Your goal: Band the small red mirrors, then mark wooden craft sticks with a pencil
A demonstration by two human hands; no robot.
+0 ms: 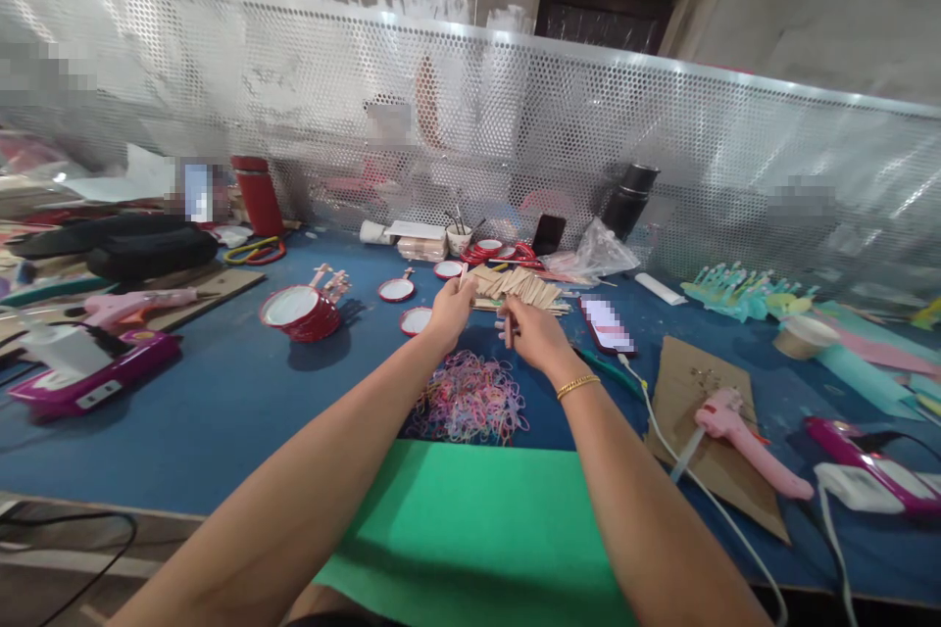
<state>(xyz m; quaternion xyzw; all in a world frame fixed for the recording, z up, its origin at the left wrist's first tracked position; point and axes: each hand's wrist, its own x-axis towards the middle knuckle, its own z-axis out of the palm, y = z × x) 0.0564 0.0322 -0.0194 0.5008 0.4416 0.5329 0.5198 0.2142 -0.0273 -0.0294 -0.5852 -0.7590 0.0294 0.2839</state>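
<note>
My left hand [450, 312] is closed, with a short pale wooden stick [463, 275] upright between thumb and fingers. To its right, my right hand [536, 335] pinches a small pinkish-brown stick [509, 329]; its exact kind is too small to make out. Just beyond both hands lies a pile of flat wooden sticks [525, 286]. Below them, a heap of small coloured rubber bands [474, 397] rests at the edge of a green sheet [477, 529]. A red-rimmed white disc [416, 320] sits beside my left hand, partly hidden by it.
A stack of red-rimmed white discs [301, 312] stands left. On the right are a phone [607, 324], a pink glue gun [750, 441] on cardboard [672, 392] and a white cable [680, 465]. A perforated metal screen [330, 108] borders the blue table [183, 451] at the back.
</note>
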